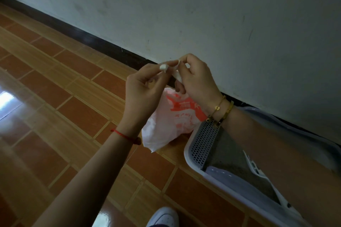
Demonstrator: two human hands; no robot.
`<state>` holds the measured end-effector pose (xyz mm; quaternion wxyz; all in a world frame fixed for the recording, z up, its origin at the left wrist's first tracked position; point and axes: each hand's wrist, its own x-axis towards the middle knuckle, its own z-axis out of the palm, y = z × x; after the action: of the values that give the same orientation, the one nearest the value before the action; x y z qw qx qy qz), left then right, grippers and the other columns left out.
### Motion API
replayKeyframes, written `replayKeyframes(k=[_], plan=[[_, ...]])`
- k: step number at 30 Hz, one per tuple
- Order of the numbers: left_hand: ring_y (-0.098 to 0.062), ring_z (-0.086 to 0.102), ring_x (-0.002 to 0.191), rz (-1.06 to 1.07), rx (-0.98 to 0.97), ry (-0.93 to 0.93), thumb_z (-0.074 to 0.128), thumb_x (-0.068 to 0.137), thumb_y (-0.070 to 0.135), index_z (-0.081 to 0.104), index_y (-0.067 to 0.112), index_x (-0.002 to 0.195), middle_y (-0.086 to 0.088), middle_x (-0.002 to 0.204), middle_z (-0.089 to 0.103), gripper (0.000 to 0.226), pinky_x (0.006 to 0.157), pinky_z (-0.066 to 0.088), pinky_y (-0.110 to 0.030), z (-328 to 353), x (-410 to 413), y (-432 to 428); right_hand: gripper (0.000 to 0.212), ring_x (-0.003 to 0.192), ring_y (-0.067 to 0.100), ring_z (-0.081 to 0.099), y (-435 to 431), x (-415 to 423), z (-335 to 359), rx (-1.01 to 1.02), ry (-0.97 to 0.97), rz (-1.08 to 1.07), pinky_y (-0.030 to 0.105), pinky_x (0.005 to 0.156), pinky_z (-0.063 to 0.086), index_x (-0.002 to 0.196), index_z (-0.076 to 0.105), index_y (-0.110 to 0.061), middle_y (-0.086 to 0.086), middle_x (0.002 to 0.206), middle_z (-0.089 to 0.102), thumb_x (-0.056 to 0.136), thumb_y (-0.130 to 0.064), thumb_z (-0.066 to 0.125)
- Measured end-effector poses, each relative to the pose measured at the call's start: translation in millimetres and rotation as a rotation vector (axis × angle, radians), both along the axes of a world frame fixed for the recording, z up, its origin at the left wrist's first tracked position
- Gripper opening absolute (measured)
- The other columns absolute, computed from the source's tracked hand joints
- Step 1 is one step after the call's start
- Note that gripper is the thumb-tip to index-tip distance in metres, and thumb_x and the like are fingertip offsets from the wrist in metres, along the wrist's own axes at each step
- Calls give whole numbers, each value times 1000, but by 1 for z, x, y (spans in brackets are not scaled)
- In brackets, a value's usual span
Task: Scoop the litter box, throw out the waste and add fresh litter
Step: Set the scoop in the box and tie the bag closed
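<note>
A white plastic bag with red print [171, 121] hangs in the air between my two hands, above the floor. My left hand [144, 92] pinches one twisted white handle of the bag between thumb and forefinger. My right hand [195, 79] pinches the other handle, and the two handles meet at the fingertips. The pale litter box [232, 177] stands on the floor by the wall at the lower right, with grey litter and a perforated grid at its near end. My right forearm hides much of the box.
The white wall with a dark baseboard [103, 44] runs diagonally behind the hands. Glossy brown floor tiles [73, 112] spread to the left. My white shoe [163, 216] shows at the bottom edge.
</note>
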<state>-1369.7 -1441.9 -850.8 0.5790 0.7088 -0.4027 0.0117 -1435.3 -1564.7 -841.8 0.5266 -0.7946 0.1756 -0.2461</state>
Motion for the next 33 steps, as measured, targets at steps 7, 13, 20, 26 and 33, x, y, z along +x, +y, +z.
replayKeyframes(k=[7,13,20,26,33], plan=[[-12,54,78,272,373,-413,51,97,20,68,17,101,1,93,62,18,75,47,-36,-18,7,3,17,47,-1,50,-6,-4,-5,186,46,126,14,50,42,114,45,-7,-5,57,54,98,-13,46],[-5,49,57,-5,340,209,40,103,23,60,19,82,2,70,55,29,56,43,-12,3,2,2,15,67,9,63,-8,-2,-9,-18,-12,119,29,70,55,91,52,-10,-2,71,63,92,-23,59],[-12,58,83,-116,153,669,50,98,31,67,3,95,2,80,62,33,82,46,-28,7,5,9,42,66,8,50,-3,-3,-9,-358,-75,-15,15,63,44,72,61,-8,1,76,52,91,-45,51],[-3,67,84,-83,88,643,51,98,26,69,10,110,9,87,70,27,74,52,-17,5,3,7,32,59,1,46,-2,-3,-15,-393,-103,-3,8,58,37,72,61,-7,-2,66,54,96,-27,55],[-19,67,102,106,27,658,52,98,20,72,13,102,-4,102,72,22,92,54,-37,-6,1,3,27,58,4,49,-16,-4,-28,-481,-119,-91,10,54,39,68,61,-9,-3,65,56,93,-20,58]])
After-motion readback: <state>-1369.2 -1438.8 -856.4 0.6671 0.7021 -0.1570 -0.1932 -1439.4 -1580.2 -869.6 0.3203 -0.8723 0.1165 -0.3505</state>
